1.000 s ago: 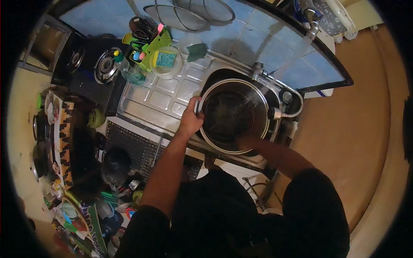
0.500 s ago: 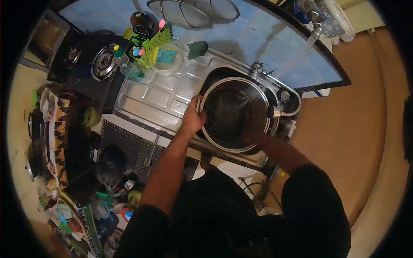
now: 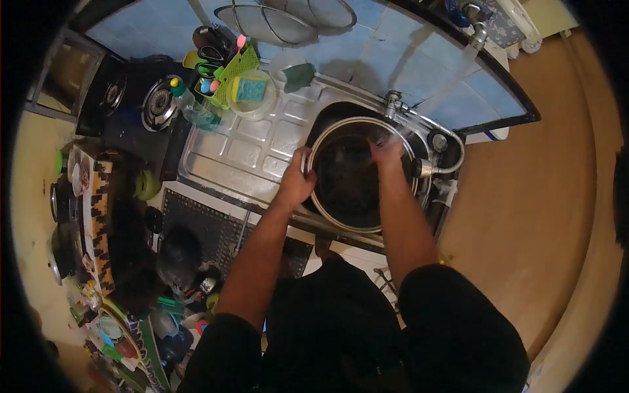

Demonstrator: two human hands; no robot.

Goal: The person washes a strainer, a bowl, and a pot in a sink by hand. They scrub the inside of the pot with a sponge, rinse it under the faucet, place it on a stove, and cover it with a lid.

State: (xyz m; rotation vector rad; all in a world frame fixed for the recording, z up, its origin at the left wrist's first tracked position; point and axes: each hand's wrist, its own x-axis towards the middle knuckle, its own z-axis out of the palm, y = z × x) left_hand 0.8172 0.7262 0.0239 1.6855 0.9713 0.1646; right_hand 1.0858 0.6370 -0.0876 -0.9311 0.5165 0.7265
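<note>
A large, deep metal pot (image 3: pixel 347 196), dark inside, sits in the sink basin. My left hand (image 3: pixel 299 180) is closed round the left side of its rim, with the thumb on the inner side. My right hand (image 3: pixel 386 150) reaches inside the pot near the far right wall. Its fingers point away from me and are blurred, so I cannot tell whether they hold anything. Just right of the rim hangs the curved faucet's spout (image 3: pixel 422 169). The pot's lower outside is hidden in the basin.
Left of the sink lies a ribbed steel drainboard (image 3: pixel 255 157). Behind it stand a green utensil basket (image 3: pixel 236 69), a tub with a sponge (image 3: pixel 249 90) and a green bottle (image 3: pixel 196 114). A gas stove (image 3: pixel 157 105) is farther left. Mesh strainers (image 3: pixel 282 23) hang on the tiled wall.
My right hand has moved from the pot's near right part up to its far right side. The left hand keeps its hold on the rim. The view has shifted slightly.
</note>
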